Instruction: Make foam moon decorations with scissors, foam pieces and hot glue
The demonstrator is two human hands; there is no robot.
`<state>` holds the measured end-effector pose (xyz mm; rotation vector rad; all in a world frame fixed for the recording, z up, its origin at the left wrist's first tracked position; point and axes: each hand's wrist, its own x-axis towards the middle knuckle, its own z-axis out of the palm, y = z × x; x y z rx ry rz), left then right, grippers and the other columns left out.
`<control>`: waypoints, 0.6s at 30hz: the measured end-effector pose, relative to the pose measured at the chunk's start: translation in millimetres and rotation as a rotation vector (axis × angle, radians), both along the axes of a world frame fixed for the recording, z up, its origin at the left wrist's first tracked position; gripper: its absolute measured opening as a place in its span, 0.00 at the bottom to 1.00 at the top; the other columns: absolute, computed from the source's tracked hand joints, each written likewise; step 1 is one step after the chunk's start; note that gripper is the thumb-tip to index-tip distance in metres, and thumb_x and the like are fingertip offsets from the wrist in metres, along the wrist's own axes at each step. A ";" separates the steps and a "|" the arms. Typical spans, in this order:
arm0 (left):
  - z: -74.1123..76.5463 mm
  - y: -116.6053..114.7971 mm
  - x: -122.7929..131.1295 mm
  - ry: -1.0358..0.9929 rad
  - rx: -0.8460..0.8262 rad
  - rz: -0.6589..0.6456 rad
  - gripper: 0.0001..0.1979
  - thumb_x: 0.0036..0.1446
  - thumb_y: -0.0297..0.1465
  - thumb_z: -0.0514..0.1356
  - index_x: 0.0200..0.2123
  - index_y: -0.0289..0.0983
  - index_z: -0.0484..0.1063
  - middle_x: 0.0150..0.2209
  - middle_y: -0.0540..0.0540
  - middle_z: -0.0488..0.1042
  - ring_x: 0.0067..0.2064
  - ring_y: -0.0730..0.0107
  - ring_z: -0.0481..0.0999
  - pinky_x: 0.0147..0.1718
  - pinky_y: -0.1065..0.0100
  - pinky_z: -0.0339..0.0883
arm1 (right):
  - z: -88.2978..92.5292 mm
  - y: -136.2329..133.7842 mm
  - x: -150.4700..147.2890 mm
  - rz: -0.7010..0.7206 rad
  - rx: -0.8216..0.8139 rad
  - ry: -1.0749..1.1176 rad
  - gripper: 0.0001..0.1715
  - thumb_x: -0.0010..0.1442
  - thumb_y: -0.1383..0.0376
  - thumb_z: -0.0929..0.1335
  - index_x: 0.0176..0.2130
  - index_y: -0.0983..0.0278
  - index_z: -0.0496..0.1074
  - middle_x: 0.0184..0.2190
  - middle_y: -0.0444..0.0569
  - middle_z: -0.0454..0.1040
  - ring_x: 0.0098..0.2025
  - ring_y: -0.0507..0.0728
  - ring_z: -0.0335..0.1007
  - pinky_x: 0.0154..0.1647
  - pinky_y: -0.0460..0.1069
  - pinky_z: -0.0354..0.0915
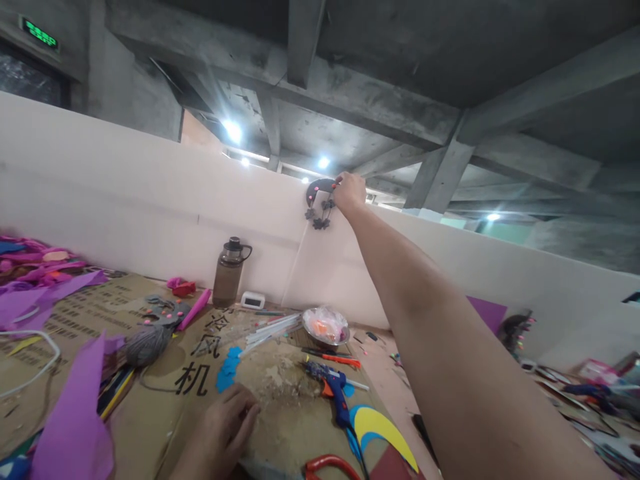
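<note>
My right hand [350, 192] reaches up to the top edge of the white partition, its fingers closed on one end of a dark grey crescent ornament [316, 189]. Small pink dots mark the crescent, and several dark flower shapes [319, 223] hang below it against the wall. Low on the cardboard, my left hand [231, 421] lies loosely curled, thumb apart from the fingers, with nothing visible in it. Blue paper flowers [229, 370] are just beyond it. To its right lie a blue glue gun [336, 393] and a yellow crescent [385, 433] over a blue one.
A water bottle [229, 273] and a white digital clock [253, 301] stand against the partition [125, 207]. Nearby are glue sticks [275, 331], a metal bowl [326, 330], red-handled scissors [330, 463], grey yarn [150, 345] and purple sheets [75, 420].
</note>
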<state>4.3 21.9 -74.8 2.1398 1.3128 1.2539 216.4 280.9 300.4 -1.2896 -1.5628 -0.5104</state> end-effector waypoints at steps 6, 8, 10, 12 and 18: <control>-3.3 3.3 -0.7 0.006 -0.024 0.005 0.15 0.64 0.37 0.51 0.31 0.40 0.73 0.33 0.45 0.75 0.36 0.66 0.74 0.37 0.66 0.68 | -9.9 -9.8 8.3 0.050 0.045 0.086 0.14 0.55 0.71 0.63 0.43 0.65 0.69 0.43 0.54 0.69 0.50 0.61 0.62 0.55 0.56 0.57; -4.0 3.7 -0.7 0.004 -0.025 0.011 0.15 0.64 0.38 0.51 0.30 0.40 0.72 0.32 0.45 0.74 0.36 0.65 0.74 0.38 0.65 0.67 | -30.0 -17.4 19.6 0.064 0.011 0.161 0.17 0.53 0.71 0.63 0.44 0.65 0.68 0.43 0.53 0.70 0.47 0.59 0.64 0.53 0.55 0.59; -3.9 3.7 -0.6 -0.008 -0.031 -0.002 0.15 0.64 0.38 0.50 0.29 0.40 0.70 0.32 0.45 0.74 0.36 0.64 0.73 0.38 0.64 0.67 | -63.6 -29.7 36.2 0.056 -0.094 0.197 0.19 0.53 0.71 0.62 0.46 0.66 0.68 0.41 0.54 0.71 0.44 0.59 0.67 0.49 0.54 0.62; -3.0 3.9 -0.7 -0.028 -0.047 -0.013 0.15 0.64 0.38 0.49 0.30 0.40 0.70 0.33 0.45 0.75 0.37 0.64 0.73 0.39 0.64 0.67 | -109.2 -48.3 57.1 0.001 -0.269 0.201 0.21 0.55 0.68 0.61 0.49 0.65 0.66 0.42 0.54 0.72 0.46 0.59 0.68 0.49 0.53 0.62; 1.9 11.2 -6.0 -0.022 0.017 0.035 0.16 0.61 0.40 0.50 0.29 0.40 0.72 0.31 0.44 0.76 0.35 0.62 0.74 0.37 0.63 0.69 | -264.2 -132.9 125.7 -0.041 -0.556 0.212 0.11 0.48 0.61 0.63 0.35 0.58 0.68 0.28 0.48 0.73 0.32 0.60 0.72 0.35 0.54 0.66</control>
